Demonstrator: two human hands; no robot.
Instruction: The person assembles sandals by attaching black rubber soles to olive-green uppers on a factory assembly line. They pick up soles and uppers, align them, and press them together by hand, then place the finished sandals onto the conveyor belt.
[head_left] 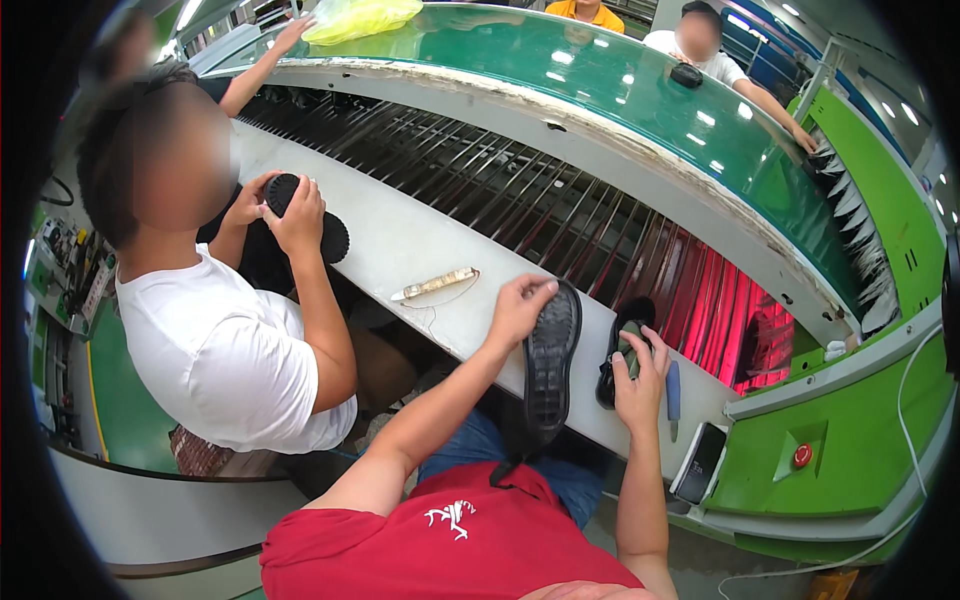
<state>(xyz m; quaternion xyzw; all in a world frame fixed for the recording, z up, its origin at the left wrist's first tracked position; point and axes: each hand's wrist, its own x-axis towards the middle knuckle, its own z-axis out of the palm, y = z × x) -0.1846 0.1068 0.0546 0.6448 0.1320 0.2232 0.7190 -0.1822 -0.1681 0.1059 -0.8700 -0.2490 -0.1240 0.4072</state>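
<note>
My left hand (520, 312) grips a long black shoe sole (549, 365) near its far end, thumb and fingers closed on the rim. The sole's ribbed, hollowed face is turned up, and its near end overhangs the counter edge. To the right, my right hand (642, 385) has its fingers curled over a dark shoe (606, 382) with a green patch, which rests on the pale counter (470, 325). Part of that shoe is hidden by the fingers. Just right of this hand lies a blue-handled tool (673, 392).
A knife with a wrapped handle (440, 285) and a loose thread lies left of the sole. A phone (700, 462) sits by a green machine panel with a red button (802, 456). Metal rollers (560, 215) glow red at right. A co-worker (220, 330) at left holds black soles.
</note>
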